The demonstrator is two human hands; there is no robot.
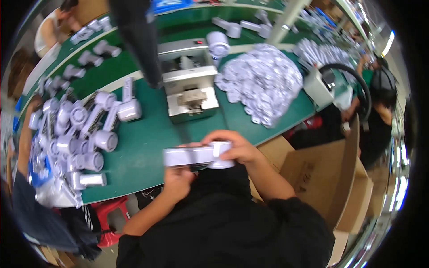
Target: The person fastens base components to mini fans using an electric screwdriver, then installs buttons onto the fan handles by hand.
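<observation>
Both hands hold one white plastic housing [193, 156] in front of my body, over the table's near edge. It has a long flat rectangular arm and a rounded head at its right end. My left hand [178, 181] grips the arm from below, fingers closed round it. My right hand [239, 149] is closed on the rounded head, with fingers over its top and side. Beyond my hands stands a small metal bench machine [192, 80] with a block-shaped fixture [193, 99] on its front ledge. Motion blurs the housing's details.
A heap of small white plastic parts [263, 82] lies right of the machine. Many similar white housings [78, 116] crowd the green table's [143, 165] left side, where a co-worker's arm [24, 143] reaches in. An open cardboard box [313, 178] stands at my right; a dark post [136, 40] hangs above.
</observation>
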